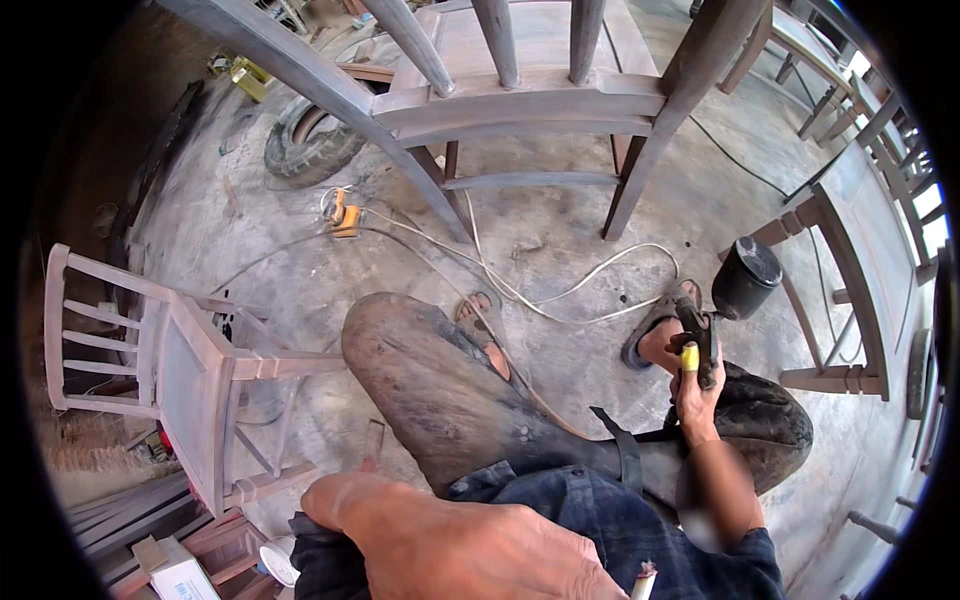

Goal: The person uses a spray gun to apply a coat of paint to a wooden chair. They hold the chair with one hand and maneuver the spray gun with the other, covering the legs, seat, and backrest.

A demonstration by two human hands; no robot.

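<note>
My right hand (698, 395) is wrapped round the dark handle of a spray gun (708, 350), above my right knee. Its round black cup (748, 280) sticks out toward the far right. A yellow wrapping (690, 357) covers one digit of that hand. My left hand (480, 545) is raised close to the camera, knuckles bent, at the lower edge. Beside its fingers a lit cigarette (645, 580) points up; the fingertips are cut off by the picture's edge. In front of me stands a greyish wooden chair (520, 105), its slatted back toward me.
A second wooden chair (200, 370) is at my left, another (870, 250) at right. A yellow power tool (345, 215) lies on the concrete floor, with a pale hose (600, 265) looping near my feet. A tyre (310, 150) lies far left; boards (130, 515) are stacked lower left.
</note>
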